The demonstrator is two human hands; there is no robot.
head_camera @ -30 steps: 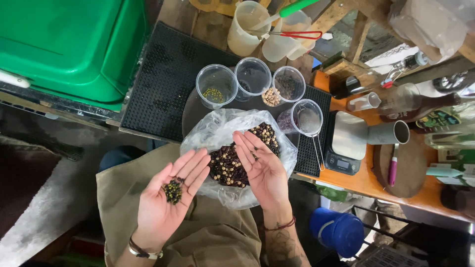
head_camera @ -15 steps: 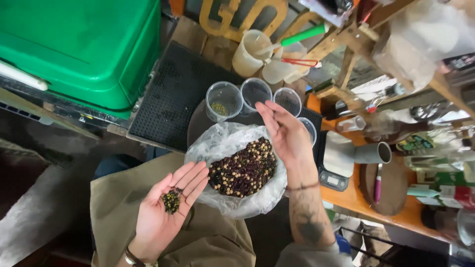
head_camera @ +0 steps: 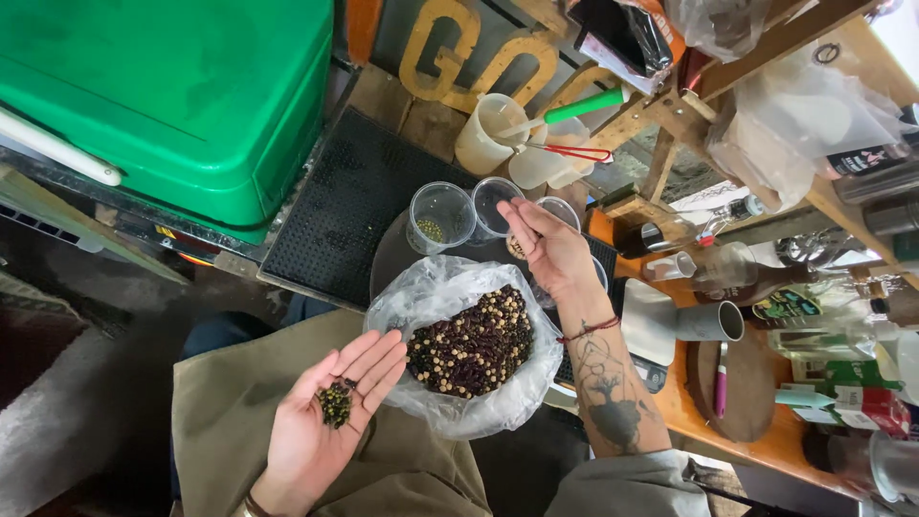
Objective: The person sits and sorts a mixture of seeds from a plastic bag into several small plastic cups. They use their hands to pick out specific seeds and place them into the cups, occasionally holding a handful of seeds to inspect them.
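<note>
**Sorting beans over the lap**

A green bin [head_camera: 163,105] fills the far left. Your left hand [head_camera: 325,421] lies palm up and open, cupping a small heap of dark green beans [head_camera: 335,404]. Just beside it, a clear plastic bag [head_camera: 459,316] of mixed dark and pale beans [head_camera: 471,343] rests on your lap. Beyond the bag, clear plastic cups [head_camera: 440,215] stand on a black mat [head_camera: 345,211]. Your right hand [head_camera: 550,254] reaches over the cups, fingertips pinched together; whatever they pinch is too small to tell.
</note>
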